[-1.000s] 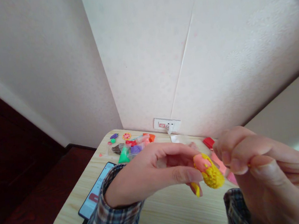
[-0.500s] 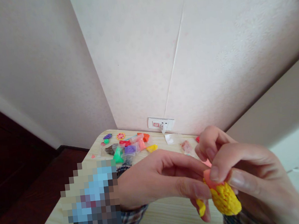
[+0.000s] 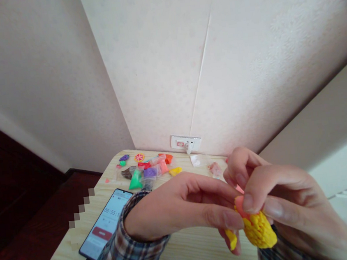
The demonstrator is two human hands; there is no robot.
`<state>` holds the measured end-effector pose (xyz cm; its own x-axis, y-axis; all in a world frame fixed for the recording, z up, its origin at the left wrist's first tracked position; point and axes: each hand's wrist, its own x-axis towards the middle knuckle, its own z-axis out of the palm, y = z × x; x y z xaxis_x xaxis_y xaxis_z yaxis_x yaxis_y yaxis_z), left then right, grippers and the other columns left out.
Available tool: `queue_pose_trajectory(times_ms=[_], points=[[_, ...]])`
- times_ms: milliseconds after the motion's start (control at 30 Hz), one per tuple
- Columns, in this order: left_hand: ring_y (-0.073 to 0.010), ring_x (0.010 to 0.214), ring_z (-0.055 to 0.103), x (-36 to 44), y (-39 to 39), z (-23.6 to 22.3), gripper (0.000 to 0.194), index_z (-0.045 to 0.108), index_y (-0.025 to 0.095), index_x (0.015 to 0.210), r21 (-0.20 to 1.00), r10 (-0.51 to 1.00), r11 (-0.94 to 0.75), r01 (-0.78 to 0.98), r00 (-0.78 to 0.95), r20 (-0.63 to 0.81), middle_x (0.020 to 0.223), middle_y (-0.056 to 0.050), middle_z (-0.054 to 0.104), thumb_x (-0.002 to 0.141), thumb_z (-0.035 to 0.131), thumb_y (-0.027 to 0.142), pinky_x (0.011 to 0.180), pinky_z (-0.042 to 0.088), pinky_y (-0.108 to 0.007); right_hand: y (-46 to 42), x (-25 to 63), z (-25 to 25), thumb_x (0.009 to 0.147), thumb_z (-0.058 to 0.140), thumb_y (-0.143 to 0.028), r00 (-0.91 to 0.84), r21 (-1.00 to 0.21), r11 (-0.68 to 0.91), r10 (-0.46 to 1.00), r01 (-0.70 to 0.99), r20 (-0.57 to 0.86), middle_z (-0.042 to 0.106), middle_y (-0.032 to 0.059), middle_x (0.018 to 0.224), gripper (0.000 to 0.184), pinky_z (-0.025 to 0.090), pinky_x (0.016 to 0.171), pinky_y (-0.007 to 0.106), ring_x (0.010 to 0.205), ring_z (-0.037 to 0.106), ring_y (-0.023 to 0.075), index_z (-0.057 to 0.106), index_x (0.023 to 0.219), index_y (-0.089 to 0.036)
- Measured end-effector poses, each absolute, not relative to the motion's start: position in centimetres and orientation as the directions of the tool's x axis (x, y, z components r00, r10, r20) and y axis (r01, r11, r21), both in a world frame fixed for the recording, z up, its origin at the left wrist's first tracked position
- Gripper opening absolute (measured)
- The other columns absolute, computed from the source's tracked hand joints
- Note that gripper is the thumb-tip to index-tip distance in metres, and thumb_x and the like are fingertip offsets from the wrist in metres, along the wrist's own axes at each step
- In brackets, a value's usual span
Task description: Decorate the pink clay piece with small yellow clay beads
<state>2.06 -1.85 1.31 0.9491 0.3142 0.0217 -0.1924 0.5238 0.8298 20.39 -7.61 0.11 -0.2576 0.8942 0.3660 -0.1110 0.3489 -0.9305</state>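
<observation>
Left hand [image 3: 191, 209] and right hand [image 3: 292, 202] pinch the ball [image 3: 260, 230], mostly yellow-covered, pink bare at eleven o'clock; left fingers also hold a strip [image 3: 232, 240] at eight.

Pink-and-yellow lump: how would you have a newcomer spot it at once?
Over the pale table, find the left hand and the right hand. The lump is held between them, pink at its upper end. Its bumpy yellow surface sets it apart from the smoother yellow piece in the left hand.
</observation>
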Motion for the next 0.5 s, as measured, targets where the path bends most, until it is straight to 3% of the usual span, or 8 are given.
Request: queue_pose_trajectory(times_ms=[133,300,500], points=[[-0.0049,0.056,0.059,2.1,-1.87,0.47,0.024,0.077,0.016,0.094,0.798,0.282,0.559,-0.225,0.957,0.072,0.068,0.004,0.065,0.079,0.078,0.034,0.063,0.051,-0.018,-7.51,20.32,-0.17,0.092,0.061,-0.04,-0.237,-0.871,0.485,0.84,-0.072,0.488,0.053,0.0025,0.084,0.018,0.049,0.059,0.027,0.077,0.054,0.0163,0.078,0.098,-0.037],[-0.0061,0.057,0.059,2.08,-1.93,0.15,0.021,0.078,0.018,0.094,0.785,0.279,0.572,-0.238,0.956,0.087,0.072,0.002,0.067,0.079,0.078,0.033,0.064,0.052,-0.019,-7.2,20.34,-0.4,0.091,0.059,-0.042,-0.188,-0.78,0.626,0.763,-0.021,0.618,0.056,0.0037,0.082,0.023,0.043,0.047,0.027,0.062,0.053,0.0151,0.078,0.101,-0.036],[-0.0052,0.057,0.061,1.92,-1.85,0.26,0.02,0.078,0.023,0.097,0.768,0.289,0.596,-0.237,0.955,0.07,0.076,0.003,0.069,0.078,0.079,0.031,0.061,0.051,-0.018,-7.3,20.84,-0.23,0.092,0.054,-0.044,-0.098,-0.654,0.732,0.677,0.191,0.73,0.053,0.0029,0.072,0.026,0.051,0.062,0.035,0.071,0.057,0.0197,0.078,0.097,-0.034]])
